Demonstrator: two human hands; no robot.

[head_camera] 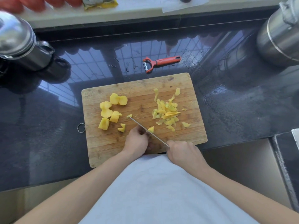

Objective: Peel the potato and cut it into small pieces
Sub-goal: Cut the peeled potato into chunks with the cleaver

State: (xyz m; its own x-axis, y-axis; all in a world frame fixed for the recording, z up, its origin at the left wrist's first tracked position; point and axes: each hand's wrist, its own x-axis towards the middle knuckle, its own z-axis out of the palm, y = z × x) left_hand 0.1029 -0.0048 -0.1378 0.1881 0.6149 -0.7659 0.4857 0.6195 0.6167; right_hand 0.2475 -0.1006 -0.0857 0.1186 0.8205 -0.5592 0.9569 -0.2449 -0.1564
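On the wooden cutting board (142, 88), the right hand (184, 152) is wrapped around the handle of a knife (145, 129) whose blade runs toward 10 o'clock. The left hand (137, 139) curls beside the blade, apparently pinning a small potato piece (151, 129). Potato chunks (111, 110) lie at 9 o'clock, peelings (168, 112) at 2 o'clock, and a red peeler (161, 63) on the dark counter (234, 102) at 12.
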